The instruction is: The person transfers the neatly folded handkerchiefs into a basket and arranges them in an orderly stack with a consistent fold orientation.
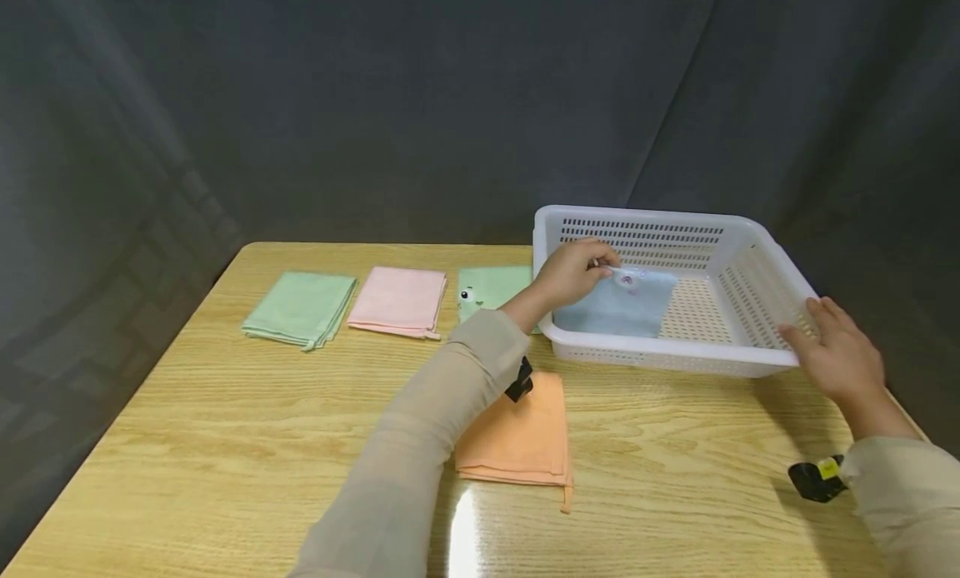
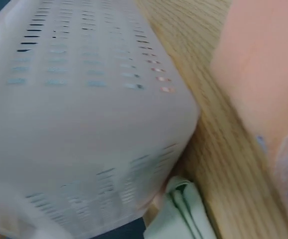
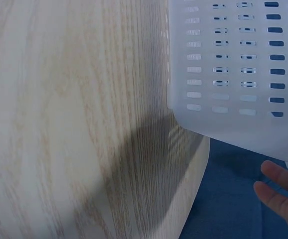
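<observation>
A white plastic basket (image 1: pixel 675 353) with slotted walls stands at the back right of the table. Inside its left part, my left hand (image 1: pixel 573 271) pinches the upper edge of a light blue cloth (image 1: pixel 626 307) bearing a small printed motif. The cloth's lower part hangs or lies against the basket's bottom; which one, I cannot tell. At the basket's front right corner, my right hand (image 1: pixel 840 353) holds the rim, thumb over its edge. The right wrist view shows some fingers (image 3: pixel 276 196) outside the basket wall. In the left wrist view, the basket hides the left hand's grip.
A folded orange cloth (image 1: pixel 517 436) lies in front of the basket, partly under the left forearm. To the left are a pink folded cloth (image 1: pixel 397 299) and a green one (image 1: pixel 300 306). Another green cloth (image 1: pixel 495 285), with a printed eye, touches or nears the basket's left side.
</observation>
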Available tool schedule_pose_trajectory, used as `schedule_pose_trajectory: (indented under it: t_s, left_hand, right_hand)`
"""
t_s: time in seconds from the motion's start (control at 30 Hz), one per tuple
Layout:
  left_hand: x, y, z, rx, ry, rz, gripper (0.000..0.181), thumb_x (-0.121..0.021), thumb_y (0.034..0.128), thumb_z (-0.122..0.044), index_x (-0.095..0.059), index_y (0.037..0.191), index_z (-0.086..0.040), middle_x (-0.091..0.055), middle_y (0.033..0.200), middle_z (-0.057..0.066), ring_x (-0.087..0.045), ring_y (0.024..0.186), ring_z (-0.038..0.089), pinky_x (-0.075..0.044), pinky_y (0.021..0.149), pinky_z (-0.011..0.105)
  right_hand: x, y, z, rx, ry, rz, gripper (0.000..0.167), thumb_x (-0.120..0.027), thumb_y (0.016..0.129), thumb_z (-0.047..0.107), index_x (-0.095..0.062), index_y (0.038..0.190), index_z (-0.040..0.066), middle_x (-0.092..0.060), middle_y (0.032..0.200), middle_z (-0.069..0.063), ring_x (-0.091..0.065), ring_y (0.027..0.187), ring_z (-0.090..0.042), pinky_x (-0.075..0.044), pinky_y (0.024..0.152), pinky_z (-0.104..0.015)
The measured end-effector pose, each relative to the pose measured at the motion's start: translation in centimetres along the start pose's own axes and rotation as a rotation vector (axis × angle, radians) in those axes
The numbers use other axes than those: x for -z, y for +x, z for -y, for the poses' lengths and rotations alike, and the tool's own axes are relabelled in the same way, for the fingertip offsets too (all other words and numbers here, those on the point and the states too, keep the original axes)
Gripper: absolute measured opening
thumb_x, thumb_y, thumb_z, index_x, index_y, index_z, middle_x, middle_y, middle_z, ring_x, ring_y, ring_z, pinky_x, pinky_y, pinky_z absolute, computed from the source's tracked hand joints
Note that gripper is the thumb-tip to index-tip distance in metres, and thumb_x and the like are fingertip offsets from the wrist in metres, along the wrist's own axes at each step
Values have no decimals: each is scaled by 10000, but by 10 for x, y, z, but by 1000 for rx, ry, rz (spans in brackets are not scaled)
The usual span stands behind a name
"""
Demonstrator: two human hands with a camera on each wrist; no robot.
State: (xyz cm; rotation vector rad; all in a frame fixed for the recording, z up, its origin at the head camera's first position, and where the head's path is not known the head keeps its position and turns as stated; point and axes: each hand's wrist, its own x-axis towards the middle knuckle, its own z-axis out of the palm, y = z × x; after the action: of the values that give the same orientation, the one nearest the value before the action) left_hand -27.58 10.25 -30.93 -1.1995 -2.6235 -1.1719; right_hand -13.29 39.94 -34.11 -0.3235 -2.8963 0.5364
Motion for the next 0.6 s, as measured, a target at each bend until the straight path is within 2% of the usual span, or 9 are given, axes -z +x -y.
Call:
schedule_pose_trajectory:
  t_s: [0.27, 0.6]
  left_hand:
    - [-4, 2, 7, 26, 33, -43, 135, -541, 850, -128, -623, 958, -135, -563, 923, -51, -493, 827, 44, -373, 690, 117]
    - [-7, 10, 8, 90, 115, 20, 163, -530, 862, -141, -614, 1001, -153, -558, 925, -55, -494, 839, 45, -376, 691, 133]
  right_hand:
    - [1, 1, 1, 7, -6, 2, 630, -289, 914, 342, -57, 1331, -69, -9, 1356, -301, -36, 1194, -501, -77, 869, -639]
    - [1, 0, 0, 4, -1, 0, 640, -292, 913, 353, -53, 1330, -69, -3, 1359, -297, -28, 1198, -496, -68, 876, -635]
